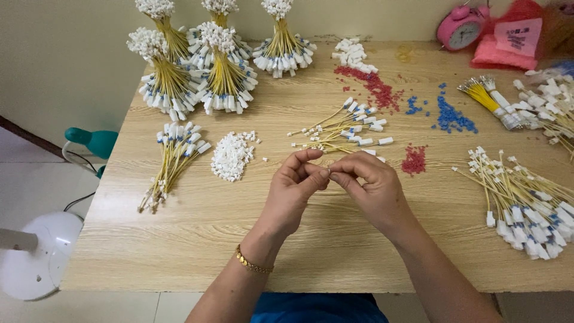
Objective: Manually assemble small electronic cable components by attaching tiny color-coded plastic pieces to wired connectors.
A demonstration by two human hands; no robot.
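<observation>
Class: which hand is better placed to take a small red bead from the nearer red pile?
Right hand: the nearer red bead pile lies just beyond it on its side; the left hand is farther away.

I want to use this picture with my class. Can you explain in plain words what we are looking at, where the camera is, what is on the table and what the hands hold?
The one picture comes from a camera on a person's head, looking down at their own bare hands over a wooden table. The left hand and right hand meet fingertip to fingertip, pinching something too small to make out. Beyond them lie loose yellow wires with white ends. Tied wire bundles stand at the far left. There are also a pile of white caps, red beads, blue beads and a pink clock.
</observation>
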